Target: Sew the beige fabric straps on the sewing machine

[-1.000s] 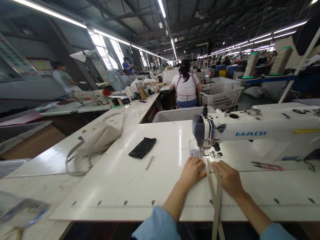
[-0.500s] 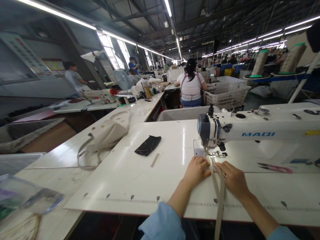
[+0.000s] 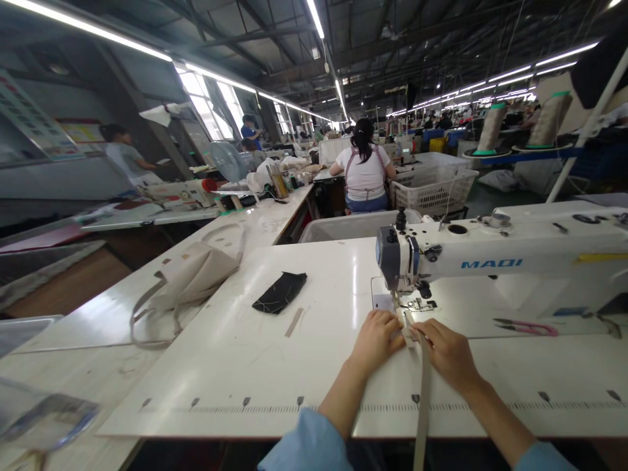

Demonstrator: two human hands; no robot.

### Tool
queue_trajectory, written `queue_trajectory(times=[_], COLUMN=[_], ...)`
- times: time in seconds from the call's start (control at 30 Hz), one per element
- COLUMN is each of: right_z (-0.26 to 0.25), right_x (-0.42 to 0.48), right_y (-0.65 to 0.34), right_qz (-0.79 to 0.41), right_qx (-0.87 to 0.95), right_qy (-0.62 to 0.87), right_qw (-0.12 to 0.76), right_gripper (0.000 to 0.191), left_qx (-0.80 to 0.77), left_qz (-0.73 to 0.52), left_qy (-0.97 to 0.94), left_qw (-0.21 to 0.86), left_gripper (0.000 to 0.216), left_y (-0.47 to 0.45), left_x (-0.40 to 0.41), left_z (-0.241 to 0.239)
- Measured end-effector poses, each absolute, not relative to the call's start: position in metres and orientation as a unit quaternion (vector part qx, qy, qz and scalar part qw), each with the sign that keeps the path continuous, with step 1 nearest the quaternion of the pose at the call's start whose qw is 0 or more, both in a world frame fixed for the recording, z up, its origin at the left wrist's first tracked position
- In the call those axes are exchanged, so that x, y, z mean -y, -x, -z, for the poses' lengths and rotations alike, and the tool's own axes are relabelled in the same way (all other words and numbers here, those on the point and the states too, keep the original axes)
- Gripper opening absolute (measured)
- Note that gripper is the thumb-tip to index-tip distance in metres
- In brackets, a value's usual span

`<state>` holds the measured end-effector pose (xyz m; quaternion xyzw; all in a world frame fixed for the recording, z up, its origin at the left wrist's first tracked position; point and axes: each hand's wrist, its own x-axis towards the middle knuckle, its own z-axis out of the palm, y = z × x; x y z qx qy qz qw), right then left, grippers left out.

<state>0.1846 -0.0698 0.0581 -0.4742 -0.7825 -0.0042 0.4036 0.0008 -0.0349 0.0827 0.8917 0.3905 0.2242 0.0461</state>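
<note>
My left hand and my right hand rest side by side on the white sewing table, fingers curled and pinching a beige webbing strap. The strap runs from just in front of the needle back toward me and hangs off the table's front edge. Right behind my fingers stands the white sewing machine, its head above the strap's far end.
A black fabric piece and a small beige strip lie left of my hands. A beige bag sits on the left table. Pink snips lie under the machine arm. A seated person works ahead, beside a white basket.
The two strap strands under my hands have come together into one line. My hands stay by the needle, and the view has swung slightly and returned.
</note>
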Motion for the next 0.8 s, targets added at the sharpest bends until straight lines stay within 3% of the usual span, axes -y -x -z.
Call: queue_trajectory(times=[0.4,0.57,0.8], right_z=[-0.0624,-0.0631,-0.0661], right_x=[0.0705,0.0705,0.0697], right_y=[-0.1865,-0.1870,-0.1823], right_qz=[0.002,0.003,0.014], right_qx=[0.786,0.792,0.810], right_qy=[0.475,0.469,0.445], right_qw=[0.395,0.391,0.381], right_gripper=[0.020,0.020,0.022], left_qx=[-0.382,-0.408,-0.442], left_qz=[-0.244,-0.228,-0.202], left_qy=[-0.889,-0.882,-0.873], left_qw=[0.069,0.065,0.035], left_gripper=[0.027,0.015,0.026], left_y=[-0.0020,-0.0034,-0.0046], left_x=[0.0340,0.0337,0.0322], left_z=[-0.0821,-0.0847,-0.0864])
